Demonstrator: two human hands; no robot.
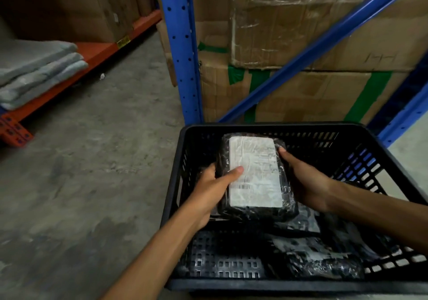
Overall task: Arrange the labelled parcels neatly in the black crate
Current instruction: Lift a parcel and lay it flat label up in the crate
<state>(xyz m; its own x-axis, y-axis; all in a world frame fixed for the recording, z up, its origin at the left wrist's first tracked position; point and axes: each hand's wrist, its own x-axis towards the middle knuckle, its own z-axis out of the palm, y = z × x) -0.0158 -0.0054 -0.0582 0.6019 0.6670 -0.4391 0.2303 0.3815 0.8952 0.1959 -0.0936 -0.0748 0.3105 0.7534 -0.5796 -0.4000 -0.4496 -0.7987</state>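
Observation:
A black slatted crate (273,128) sits on the floor at the lower right. Inside it, both hands hold a black plastic-wrapped parcel (254,174) with a white label facing up, raised over the crate's far left part. My left hand (215,188) grips its left edge, thumb across the label. My right hand (303,179) clasps the right edge. Other black wrapped parcels (324,260) lie on the crate floor at the near right, partly hidden under the held one.
A blue rack upright (183,52) and a diagonal brace (324,42) stand just behind the crate, with stacked cardboard boxes (301,33) behind them. Folded grey cloths (34,68) lie on an orange shelf at left. Bare concrete floor (92,160) spreads to the left.

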